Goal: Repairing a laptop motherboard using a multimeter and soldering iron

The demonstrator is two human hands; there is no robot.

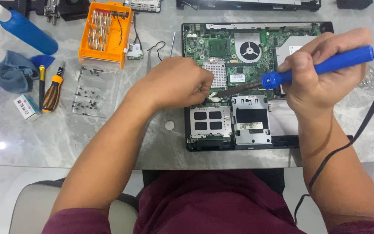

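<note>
While pinching something small and pale at the board [239, 56], left hand [174, 82] sits close to the hot tip: could get burned on a slip, or scorch nearby parts. Right hand [321, 73] wrapped round blue iron [325, 67]. Long axis slanting, tip down-left at board centre, cord end up-right.

A grey marbled surface [44, 143] carries an opened laptop base [256, 82] at centre right. Far left lie an orange bit case [105, 32], a screwdriver [53, 89], loose screws [87, 93], a blue cloth [9, 71] and a blue bottle [27, 30].
</note>
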